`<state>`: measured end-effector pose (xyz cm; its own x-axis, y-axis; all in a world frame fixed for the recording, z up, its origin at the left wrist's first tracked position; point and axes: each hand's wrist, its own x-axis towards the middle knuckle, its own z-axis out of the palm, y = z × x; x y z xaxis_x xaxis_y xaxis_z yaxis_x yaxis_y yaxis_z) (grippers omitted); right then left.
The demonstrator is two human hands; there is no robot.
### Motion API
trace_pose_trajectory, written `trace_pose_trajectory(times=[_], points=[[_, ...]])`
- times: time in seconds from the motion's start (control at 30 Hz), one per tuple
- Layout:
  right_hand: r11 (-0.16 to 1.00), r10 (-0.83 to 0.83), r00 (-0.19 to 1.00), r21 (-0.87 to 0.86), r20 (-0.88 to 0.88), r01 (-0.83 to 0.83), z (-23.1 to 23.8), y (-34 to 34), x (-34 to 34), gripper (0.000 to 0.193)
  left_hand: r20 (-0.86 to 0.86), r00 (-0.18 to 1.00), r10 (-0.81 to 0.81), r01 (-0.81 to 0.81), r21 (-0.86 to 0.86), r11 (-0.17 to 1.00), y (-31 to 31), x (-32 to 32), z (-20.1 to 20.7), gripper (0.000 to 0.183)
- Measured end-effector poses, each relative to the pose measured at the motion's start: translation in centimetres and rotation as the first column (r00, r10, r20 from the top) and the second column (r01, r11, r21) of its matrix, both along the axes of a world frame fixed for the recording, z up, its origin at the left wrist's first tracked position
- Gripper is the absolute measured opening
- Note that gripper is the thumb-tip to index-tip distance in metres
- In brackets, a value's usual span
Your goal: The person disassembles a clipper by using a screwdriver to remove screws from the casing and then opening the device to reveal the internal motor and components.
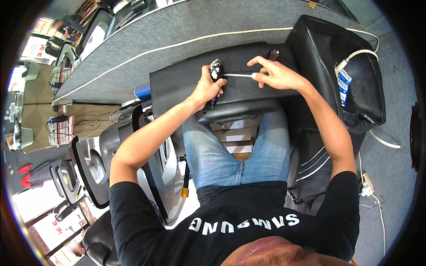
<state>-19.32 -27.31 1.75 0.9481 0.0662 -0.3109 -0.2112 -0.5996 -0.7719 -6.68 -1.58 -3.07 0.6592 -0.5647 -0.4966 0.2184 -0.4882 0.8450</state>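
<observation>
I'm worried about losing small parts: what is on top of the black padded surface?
On the black padded surface: small dark pieces and a dark rounded object. Anything beneath the left hand or right hand is covered.

Black crew T-shirt (pixel 248 200) on show, short sleeves (pixel 128 210) stopping above the elbows, bold white block lettering (pixel 258 224) sweeping across the chest, and below, faded blue denim jeans (pixel 222 170), paler along the thighs!
</observation>
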Motion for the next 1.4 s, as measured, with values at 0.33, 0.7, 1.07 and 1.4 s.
trace_pose_trajectory(times=[0.33,0.7,1.07,1.4], points=[[0.993,0.082,0.996,-0.086,0.039,-0.078,0.1,-0.5,0.2,0.036,-0.048,0.999,-0.021,0.02,-0.019,1.0,0.0,0.0,0.3,0.068],[0.984,-0.14,0.939,-0.062,0.313,0.168,-1.8,-0.7,0.7,0.028,-0.138,0.99,0.008,-0.02,-0.081,0.997,0.0,0.5,-0.7,0.072],[0.837,-0.509,0.772,0.01,0.382,0.547,-5.9,10.3,2.2,0.031,-0.09,0.995,-0.036,0.022,-0.158,0.987,-0.2,-0.3,0.5,0.071],[0.722,-0.687,0.677,0.15,0.264,0.675,-7.5,12.1,2.3,0.03,-0.108,0.994,-0.016,-0.002,-0.164,0.986,-0.4,-0.6,0.0,0.073]])
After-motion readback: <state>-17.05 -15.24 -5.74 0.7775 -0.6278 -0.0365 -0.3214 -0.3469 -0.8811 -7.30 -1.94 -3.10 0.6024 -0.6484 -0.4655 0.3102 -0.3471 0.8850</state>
